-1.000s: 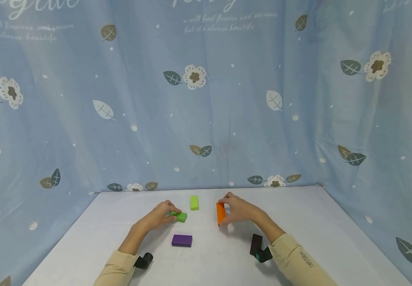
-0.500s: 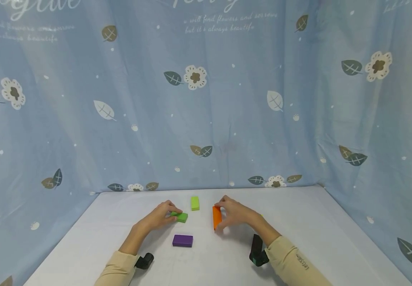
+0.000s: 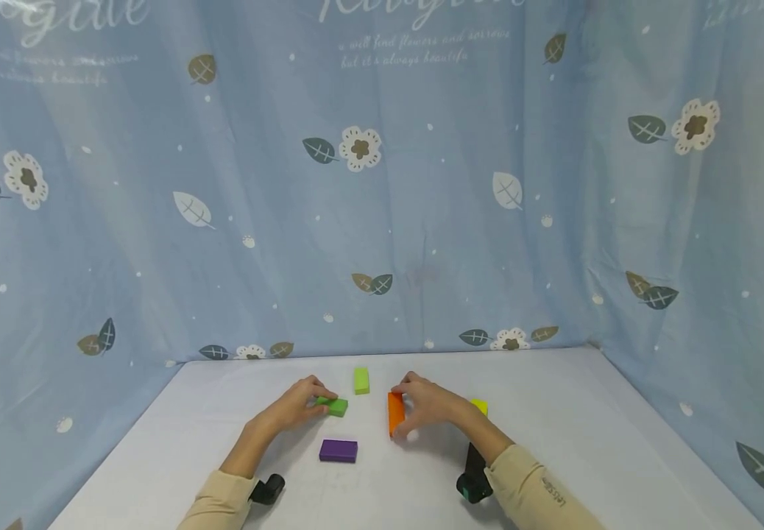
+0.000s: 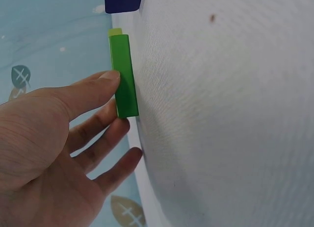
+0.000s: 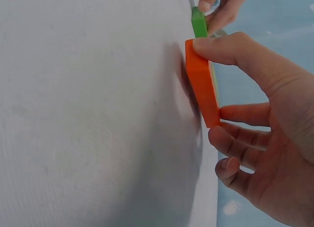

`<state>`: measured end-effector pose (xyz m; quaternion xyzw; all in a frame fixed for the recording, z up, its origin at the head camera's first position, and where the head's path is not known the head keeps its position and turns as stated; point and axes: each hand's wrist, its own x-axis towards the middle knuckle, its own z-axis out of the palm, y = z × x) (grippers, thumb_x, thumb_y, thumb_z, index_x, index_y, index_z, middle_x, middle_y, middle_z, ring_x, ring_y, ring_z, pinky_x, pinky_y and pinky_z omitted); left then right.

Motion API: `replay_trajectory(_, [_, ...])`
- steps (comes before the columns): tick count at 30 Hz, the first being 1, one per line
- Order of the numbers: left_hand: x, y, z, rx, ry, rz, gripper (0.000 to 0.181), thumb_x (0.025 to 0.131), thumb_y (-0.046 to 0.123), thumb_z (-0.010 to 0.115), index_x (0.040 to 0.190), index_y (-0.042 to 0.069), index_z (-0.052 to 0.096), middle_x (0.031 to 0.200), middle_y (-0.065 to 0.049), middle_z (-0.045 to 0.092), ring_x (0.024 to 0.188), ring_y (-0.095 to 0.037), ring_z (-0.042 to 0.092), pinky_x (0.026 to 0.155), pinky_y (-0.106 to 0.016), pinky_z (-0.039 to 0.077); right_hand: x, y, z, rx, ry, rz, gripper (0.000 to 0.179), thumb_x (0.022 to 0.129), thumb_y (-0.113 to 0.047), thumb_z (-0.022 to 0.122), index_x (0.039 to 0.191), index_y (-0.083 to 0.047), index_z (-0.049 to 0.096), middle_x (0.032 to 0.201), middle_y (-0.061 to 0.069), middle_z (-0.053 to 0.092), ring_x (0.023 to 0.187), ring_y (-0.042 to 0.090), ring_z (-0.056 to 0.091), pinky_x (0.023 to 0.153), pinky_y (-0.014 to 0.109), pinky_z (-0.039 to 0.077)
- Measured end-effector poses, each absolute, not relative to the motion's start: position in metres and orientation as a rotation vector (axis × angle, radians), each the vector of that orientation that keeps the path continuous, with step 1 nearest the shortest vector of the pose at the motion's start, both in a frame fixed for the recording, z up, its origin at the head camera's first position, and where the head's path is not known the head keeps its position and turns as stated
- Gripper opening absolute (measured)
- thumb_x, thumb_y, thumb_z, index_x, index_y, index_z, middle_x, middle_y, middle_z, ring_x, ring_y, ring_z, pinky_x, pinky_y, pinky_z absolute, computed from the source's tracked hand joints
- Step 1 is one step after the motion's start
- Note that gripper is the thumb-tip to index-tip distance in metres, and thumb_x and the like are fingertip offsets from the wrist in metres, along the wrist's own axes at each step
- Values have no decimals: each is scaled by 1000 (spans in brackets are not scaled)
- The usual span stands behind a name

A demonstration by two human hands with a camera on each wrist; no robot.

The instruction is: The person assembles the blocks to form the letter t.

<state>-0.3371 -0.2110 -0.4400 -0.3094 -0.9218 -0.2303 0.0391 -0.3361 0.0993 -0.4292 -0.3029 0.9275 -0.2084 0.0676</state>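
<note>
Orange block (image 3: pixel 396 416) and green block (image 3: pixel 337 408) being held, one in each hand

Tan sleeves (image 3: pixel 219 502) are filling the near edge of the head view, with a black camera (image 3: pixel 268 489) showing beside the left cuff. Another black device (image 3: pixel 473 487) is sitting by the right cuff; a dark shape (image 3: pixel 475 458) is adjoining it, and whether the two are one piece cannot be told.

Next comes a purple block (image 3: pixel 338 451), which is lying crosswise on the white table (image 3: pixel 554 419), apart from both hands.

Farther on, the right hand (image 3: pixel 430 405) is gripping the orange block by its ends: the thumb is pressing the near end, fingertips are meeting the far end, and the long side is pointing away from the person. Whether its underside is touching the table cannot be told.

Across a gap to the left, the left hand (image 3: pixel 296 405) is pinching the green block between thumb and fingertips; in the left wrist view, one lower finger is sticking out apart from it.

Beyond the right forearm (image 3: pixel 481 433), a yellow block (image 3: pixel 481 405) is partly hiding. Farther back, a lime block (image 3: pixel 361 381) is lying lengthwise, between the two hands from side to side. Behind everything, a blue curtain (image 3: pixel 422 243) is hanging.
</note>
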Motion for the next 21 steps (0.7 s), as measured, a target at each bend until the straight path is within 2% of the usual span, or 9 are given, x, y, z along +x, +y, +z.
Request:
replay_trajectory(13, [-336,-210,-436,-963,-2818,-680,25,90,8,68,114,3,72,104,-9,61,97,-28,58,83,-38,48,-335,93,-432,-860,2814,-619,82,67,-50,85,133,-7,60,117,3,56,99,14,54,92,32,52])
replay_trajectory(21, [-336,-211,-439,-969,-2821,-683,25,90,8,69,114,2,72,104,-10,61,97,-28,58,83,-36,48,-334,88,-435,-844,2816,-608,82,67,-50,86,132,-7,61,117,4,57,94,11,53,88,27,52])
